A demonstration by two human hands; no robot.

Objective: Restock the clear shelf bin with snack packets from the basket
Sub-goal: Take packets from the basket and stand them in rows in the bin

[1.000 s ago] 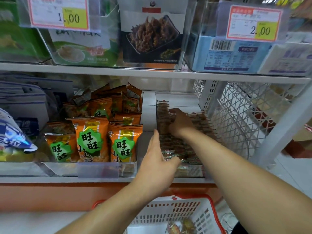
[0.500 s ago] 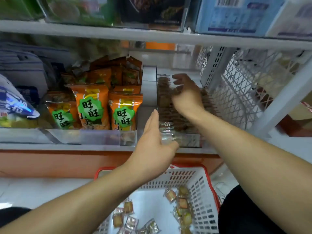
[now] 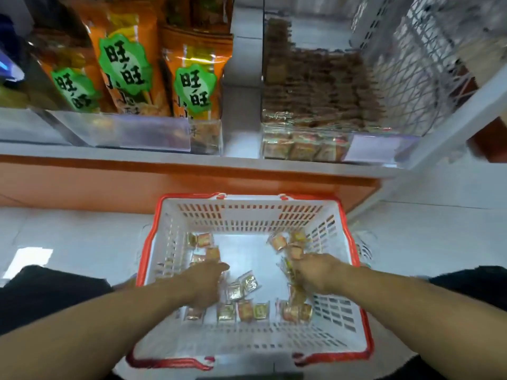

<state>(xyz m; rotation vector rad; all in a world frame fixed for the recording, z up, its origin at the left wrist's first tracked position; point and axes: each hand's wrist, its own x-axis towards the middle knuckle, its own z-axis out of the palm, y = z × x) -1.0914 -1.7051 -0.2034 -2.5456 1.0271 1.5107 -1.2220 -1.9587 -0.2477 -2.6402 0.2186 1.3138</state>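
Observation:
The white basket (image 3: 247, 215) with a red rim stands on the floor below the shelf, with several small snack packets (image 3: 244, 286) scattered on its bottom. Both my hands are down inside it. My left hand (image 3: 204, 283) lies over packets at the left, fingers curled downward and hidden beneath it. My right hand (image 3: 315, 272) grips a bunch of packets at the right side; packets stick out above and below its fist. The clear shelf bin (image 3: 378, 149) sits on the shelf at the upper right, filled with rows of the same brown packets.
Orange snack bags (image 3: 192, 78) stand in the clear bin to the left, with a white gap between the two bins. A white wire mesh panel (image 3: 417, 64) closes the shelf's right side. An orange kickboard (image 3: 109, 185) runs under the shelf; the floor is white tile.
Both hands have left the shelf bin and dropped into the basket. My view has tilted down from the shelf to the basket.

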